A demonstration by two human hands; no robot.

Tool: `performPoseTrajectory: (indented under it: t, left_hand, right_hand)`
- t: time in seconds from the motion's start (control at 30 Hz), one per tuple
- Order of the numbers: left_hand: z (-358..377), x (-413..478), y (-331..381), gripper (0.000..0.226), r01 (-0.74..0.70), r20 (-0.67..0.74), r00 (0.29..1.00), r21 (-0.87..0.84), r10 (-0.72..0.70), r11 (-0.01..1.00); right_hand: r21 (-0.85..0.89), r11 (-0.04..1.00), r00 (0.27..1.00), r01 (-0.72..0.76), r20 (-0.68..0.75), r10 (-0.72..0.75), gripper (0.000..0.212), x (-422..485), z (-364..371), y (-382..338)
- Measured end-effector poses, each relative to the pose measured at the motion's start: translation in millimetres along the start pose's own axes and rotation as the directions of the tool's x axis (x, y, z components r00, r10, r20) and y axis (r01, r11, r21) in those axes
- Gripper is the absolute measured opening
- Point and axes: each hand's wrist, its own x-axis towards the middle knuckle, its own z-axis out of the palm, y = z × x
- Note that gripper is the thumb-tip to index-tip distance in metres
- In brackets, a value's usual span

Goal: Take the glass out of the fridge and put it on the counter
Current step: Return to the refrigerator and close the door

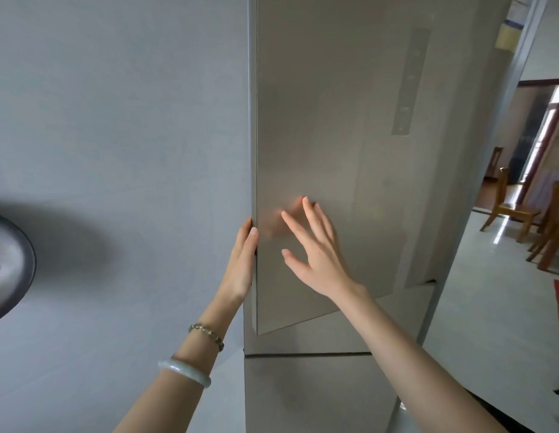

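The upper fridge door [319,135] is seen slightly ajar, its free edge gripped by the left hand [240,260], fingers curled round it at nine o'clock of the right hand [315,245], which is held open and spread just off the door's face. The glass is hidden, presumably inside. It is judged rigid, breakable and possibly slick with cold, best taken around its body rather than its rim.

Floor [478,310]: pale glossy tile, visible at right past the fridge [334,120]. Fridge stands on it, base not in view. Wooden chairs [509,198] stand on it further back at the right edge, near a doorway.
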Motion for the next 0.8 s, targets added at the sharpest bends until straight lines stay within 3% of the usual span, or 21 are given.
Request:
performPoseTrajectory:
  t: [0.1,0.4,0.7,0.8]
  left_hand:
    - [-5,21,-12,0.066,0.039,-0.049,0.998,0.014,-0.038,0.999]
    - [-15,86,-43,0.045,-0.034,-0.098,0.995,-0.026,0.032,0.999]
    - [-20,130,-70,0.045,-0.055,-0.123,0.990,0.102,0.068,0.993]
    - [-23,140,-73,0.047,-0.053,-0.109,0.992,0.075,0.061,0.996]
  right_hand:
    - [-0.024,1.000,1.000,0.020,-0.006,-0.020,0.064,14,17,11]
    - [-0.138,0.986,0.995,0.097,-0.023,-0.102,0.058,58,58,49]
    - [-0.160,0.981,0.992,0.114,-0.039,-0.121,0.051,85,85,74]
    - [-0.166,0.980,0.993,0.108,-0.033,-0.115,0.051,92,91,81]
